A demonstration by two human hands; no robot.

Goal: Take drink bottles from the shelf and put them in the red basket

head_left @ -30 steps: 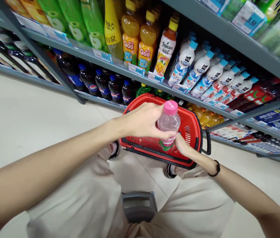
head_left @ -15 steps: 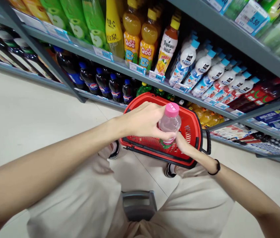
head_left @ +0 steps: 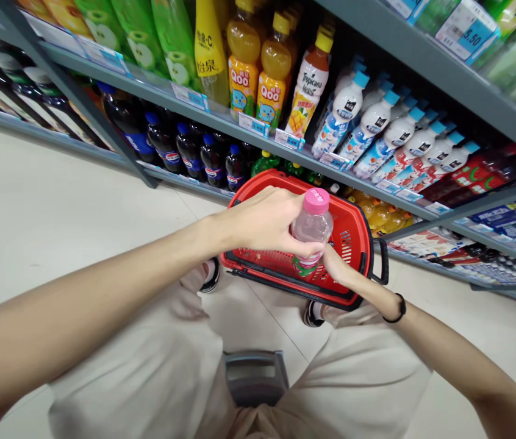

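A clear drink bottle with a pink cap and a pink and green label is held over the red shopping basket. My left hand is closed around the bottle's left side, its thumb across the front. From the lower right, my right hand presses against the lower part of the bottle. Most of its fingers are hidden behind the bottle. The basket has slotted walls and a black rim and stands on the floor between my feet and the shelves.
Shelves with price tags run along the far side. They carry cola bottles, juice bottles and white bottles with blue caps. A black basket handle sticks out at right. A grey stool-like object is between my legs.
Both hands keep their hold on the bottle, which has shifted very slightly left. The basket stays in place.
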